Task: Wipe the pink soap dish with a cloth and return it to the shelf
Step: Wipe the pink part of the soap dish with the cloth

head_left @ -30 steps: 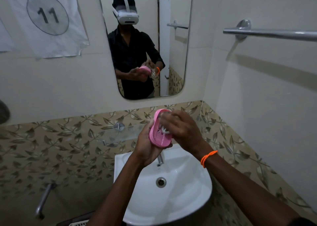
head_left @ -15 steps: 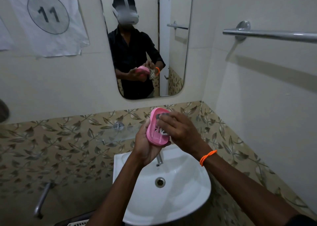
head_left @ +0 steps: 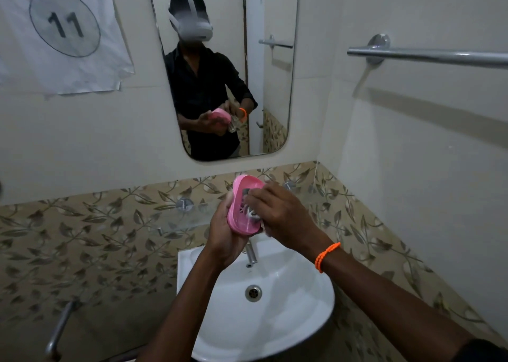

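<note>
The pink soap dish is held up on edge above the basin, its hollow side facing right. My left hand grips it from behind and below. My right hand presses a small pale cloth into the hollow of the dish; most of the cloth is hidden under my fingers. A clear glass shelf is fixed to the patterned tile band just behind and left of my hands.
A white basin with a tap sits below my hands. A mirror hangs above and shows the person. A steel towel rail runs along the right wall. A paper marked 11 hangs top left.
My right hand has slid the cloth a little within the dish, and the dish has tipped slightly. Both hands stay over the basin.
</note>
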